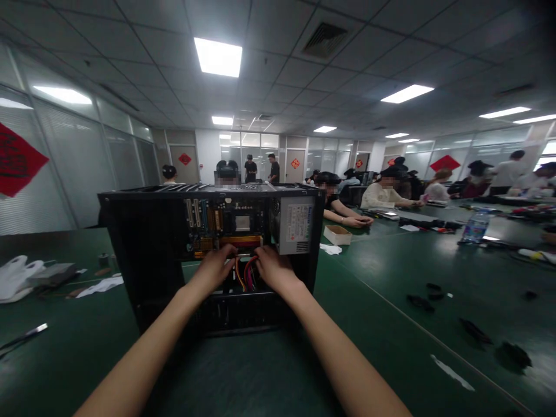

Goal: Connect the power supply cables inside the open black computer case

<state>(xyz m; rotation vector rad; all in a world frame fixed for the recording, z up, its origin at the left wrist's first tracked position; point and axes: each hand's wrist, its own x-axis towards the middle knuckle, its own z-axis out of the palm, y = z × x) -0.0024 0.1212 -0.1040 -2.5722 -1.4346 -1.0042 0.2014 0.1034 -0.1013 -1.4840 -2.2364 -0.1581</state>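
An open black computer case [143,243] stands on the green table [391,313] in front of me, its motherboard [217,220] and grey power supply [296,227] showing. Both my arms reach into it. My left hand [215,267] is curled inside the case, its fingers pressed onto something near the red connector. My right hand [273,267] is closed just beside it, fingers bent inward. A bundle of orange and red cables [244,275] hangs between the two hands. I cannot make out exactly what the fingertips pinch.
White bags [15,277] and papers [101,285] lie at the left, a metal strip [26,335] nearer. Small black parts [475,331] are scattered at the right. A cardboard box [337,234] and a water bottle [475,227] stand farther back. Other people sit at the table beyond.
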